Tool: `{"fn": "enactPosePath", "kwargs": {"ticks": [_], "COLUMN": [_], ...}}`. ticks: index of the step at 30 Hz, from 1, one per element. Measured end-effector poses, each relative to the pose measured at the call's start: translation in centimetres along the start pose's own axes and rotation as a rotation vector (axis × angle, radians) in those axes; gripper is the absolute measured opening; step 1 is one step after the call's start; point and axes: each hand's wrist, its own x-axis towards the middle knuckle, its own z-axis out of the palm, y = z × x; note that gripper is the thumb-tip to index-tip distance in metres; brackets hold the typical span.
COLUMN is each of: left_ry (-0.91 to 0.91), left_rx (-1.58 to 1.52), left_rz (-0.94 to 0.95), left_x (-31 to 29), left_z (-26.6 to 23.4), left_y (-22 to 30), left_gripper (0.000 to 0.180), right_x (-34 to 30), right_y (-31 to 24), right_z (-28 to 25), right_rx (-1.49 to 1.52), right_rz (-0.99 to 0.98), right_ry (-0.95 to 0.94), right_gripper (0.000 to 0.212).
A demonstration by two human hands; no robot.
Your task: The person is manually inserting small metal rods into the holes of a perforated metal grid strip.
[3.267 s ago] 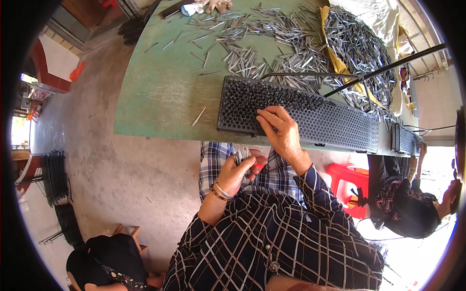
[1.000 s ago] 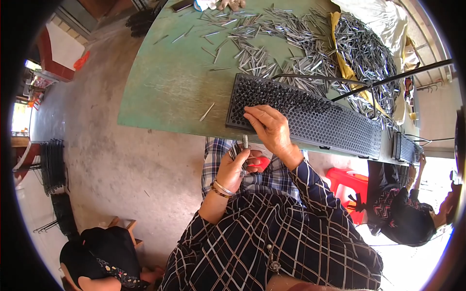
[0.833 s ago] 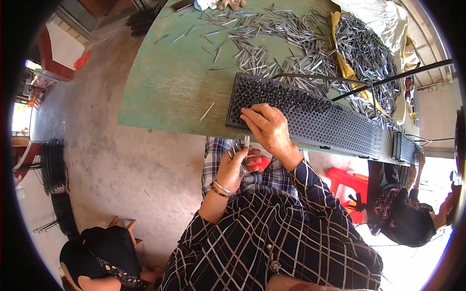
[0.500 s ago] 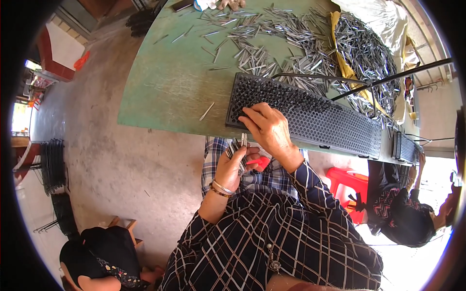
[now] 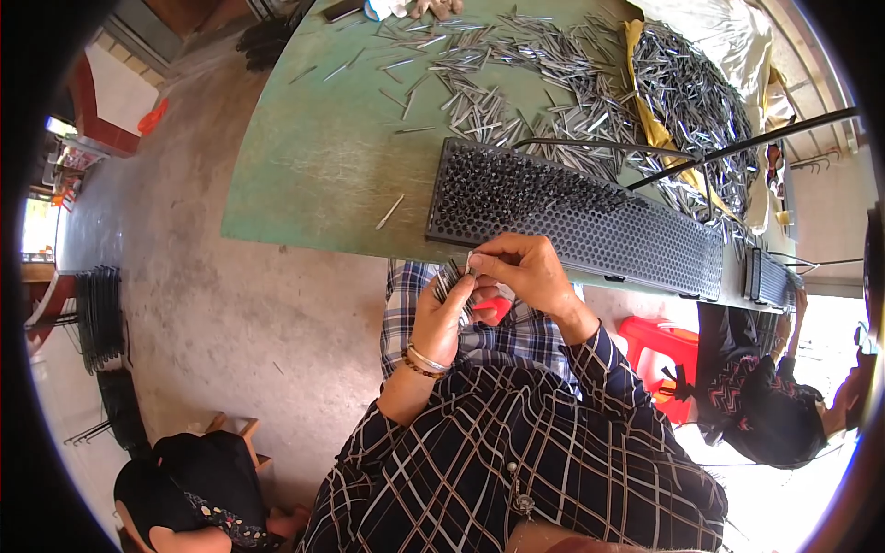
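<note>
My left hand [image 5: 437,323] is closed around a bundle of thin metal strips [image 5: 448,275], below the table's front edge. A red piece [image 5: 499,310] shows beside its fingers; what kind of thing it is I cannot make out. My right hand [image 5: 536,278] meets the left one, thumb and forefinger pinching the upper end of a strip at the bundle. Just beyond my hands lies a long black tray [image 5: 636,245] full of round holes. Dark strip ends stand packed in its left and far part, while bare holes show along the near side and right.
Loose metal strips [image 5: 553,64] are strewn over the green table [image 5: 313,175], one lying alone [image 5: 390,212] left of the tray. A yellow-edged sack [image 5: 687,88] heaped with strips and black metal rods [image 5: 747,147] stand at right. Other people sit at lower left and far right, near a red stool [image 5: 659,346].
My right hand has come back from the tray's near-left part to the bundle and now pinches a strip there. My left hand has stayed nearly in place.
</note>
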Motion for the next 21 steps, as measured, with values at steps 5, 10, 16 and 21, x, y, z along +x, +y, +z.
{"fn": "enactPosePath", "kwargs": {"ticks": [5, 10, 16, 21], "left_ry": [0.024, 0.093, 0.115, 0.125], "left_rx": [-0.07, -0.07, 0.001, 0.031], "left_rz": [0.015, 0.055, 0.136, 0.137], "left_x": [0.3, 0.8, 0.6, 0.5], "left_z": [-0.1, 0.1, 0.5, 0.3], "left_y": [-0.8, -1.5, -1.5, -1.4], "left_gripper": [0.025, 0.027, 0.027, 0.026], "right_x": [-0.3, -0.3, -0.3, -0.3], "right_y": [0.3, 0.4, 1.4, 0.6], "right_z": [0.2, 0.3, 0.4, 0.0], "right_rx": [0.168, 0.078, 0.096, -0.096], "right_rz": [0.05, 0.018, 0.004, -0.011], "right_ry": [0.03, 0.065, 0.063, 0.032], "right_gripper": [0.017, 0.022, 0.02, 0.019]}}
